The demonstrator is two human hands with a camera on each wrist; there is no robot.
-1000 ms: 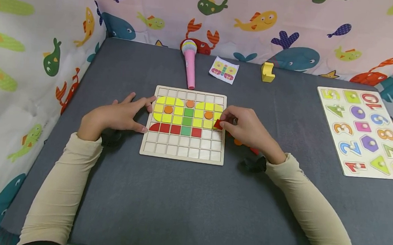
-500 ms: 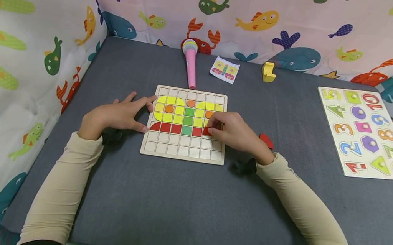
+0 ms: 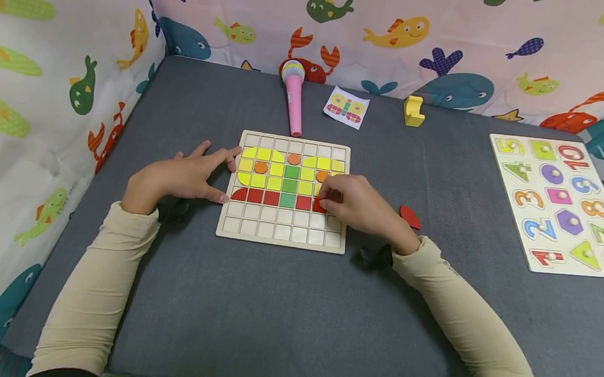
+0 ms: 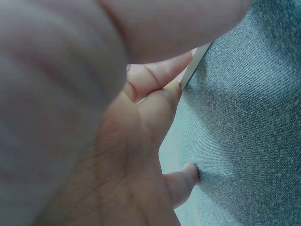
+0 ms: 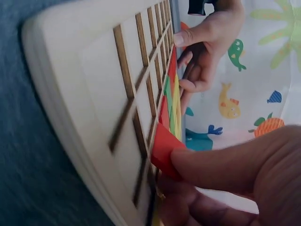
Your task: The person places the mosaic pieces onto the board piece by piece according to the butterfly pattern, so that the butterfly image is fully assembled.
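Note:
A wooden grid board (image 3: 281,233) lies mid-table, its upper cells filled with yellow, orange, green and red tiles. My right hand (image 3: 356,203) pinches a red square tile (image 5: 165,149) between thumb and fingers at the red row, just right of the last red tile (image 3: 303,203). In the right wrist view the tile sits at its cell, slightly tilted. My left hand (image 3: 175,178) rests against the board's left edge, thumb and fingertips touching the rim, fingers spread. The left wrist view shows those fingers (image 4: 160,113) along the board's edge.
A red piece (image 3: 410,217) lies right of the board, by my right wrist. Behind the board are a pink toy microphone (image 3: 294,102), a small picture card (image 3: 346,107) and a yellow block (image 3: 413,111). A number-and-shape puzzle board (image 3: 567,206) lies at the right.
My right hand has moved left and down from the board's right edge to the red row, bringing the red tile to a cell there. My left hand has stayed at the board's edge.

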